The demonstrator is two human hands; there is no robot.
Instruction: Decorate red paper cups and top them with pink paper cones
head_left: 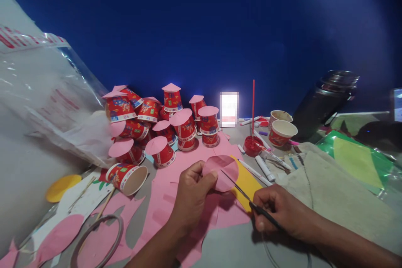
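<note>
A round pink paper disc (224,167) is pinched at its left edge between the thumb and fingers of my left hand (196,188). My right hand (278,209) is closed around a thin dark tool with a long narrow metal tip (238,189), which looks like scissors. The tip lies over the disc and reaches near its centre. Below the disc, pink paper sheets (185,213) cover part of the grey table, with a yellow piece (249,178) between my hands. Whether the tool has two blades is hard to tell.
Red paper cups (163,153) with pink cone tops are piled at the back left; one cup (127,178) lies on its side. A red pot (253,146), markers (265,168), two cups (282,133), a dark flask (320,104), a beige cloth (336,192) and a tape ring (117,236) surround the work.
</note>
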